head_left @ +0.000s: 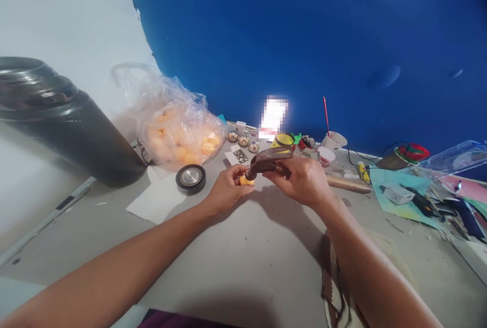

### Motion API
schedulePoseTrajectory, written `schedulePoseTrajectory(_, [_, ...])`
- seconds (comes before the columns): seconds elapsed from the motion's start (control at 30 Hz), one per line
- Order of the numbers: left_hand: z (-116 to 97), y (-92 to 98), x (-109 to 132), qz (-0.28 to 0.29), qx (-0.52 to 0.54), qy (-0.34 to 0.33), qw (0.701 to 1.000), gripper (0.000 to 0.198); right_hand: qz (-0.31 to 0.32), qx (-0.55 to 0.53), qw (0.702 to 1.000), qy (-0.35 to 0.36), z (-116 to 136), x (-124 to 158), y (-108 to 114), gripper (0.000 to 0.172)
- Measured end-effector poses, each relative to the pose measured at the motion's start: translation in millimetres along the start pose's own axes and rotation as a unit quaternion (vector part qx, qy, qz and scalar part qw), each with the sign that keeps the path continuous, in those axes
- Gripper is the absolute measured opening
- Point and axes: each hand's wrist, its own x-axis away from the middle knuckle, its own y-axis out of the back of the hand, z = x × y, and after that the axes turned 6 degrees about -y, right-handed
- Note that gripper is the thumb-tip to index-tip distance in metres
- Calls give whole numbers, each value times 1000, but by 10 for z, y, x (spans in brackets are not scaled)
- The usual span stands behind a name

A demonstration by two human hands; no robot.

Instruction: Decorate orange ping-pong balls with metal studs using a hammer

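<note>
My left hand (227,188) pinches a small orange ball-like piece (245,181) just above the grey table (236,257). My right hand (302,181) is closed round a hammer close to its rusty brown head (268,159). The hammer's wooden handle (348,184) runs out to the right past my wrist. The hammer head rests on or right over the orange piece; I cannot tell whether they touch.
A clear plastic bag of orange pieces (178,130) lies at the back left beside a large dark cylinder (57,120). A black tape roll (190,178), white paper (158,201), small jars (243,140), cups (334,140) and craft clutter (429,196) ring the work spot.
</note>
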Motion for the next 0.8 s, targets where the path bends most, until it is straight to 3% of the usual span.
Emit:
schedulePoseTrajectory(0.23, [8, 23, -9, 11, -22, -9, 1000, 39, -21, 29, 999, -5, 50, -78, 235, 43])
schedulePoseTrajectory(0.37, [20, 10, -8, 5, -15, 5, 1000, 39, -39, 19, 998, -45, 6, 63, 82, 42])
schedulePoseTrajectory(0.5, [59, 1, -16, 4, 22, 1, 1000, 36, -16, -13, 998, -61, -30, 184, -67, 43])
schedulePoseTrajectory(0.8, [40, -18, -2, -3, 5, -10, 1000, 40, -28, 13, 999, -37, -37, 204, -77, 41])
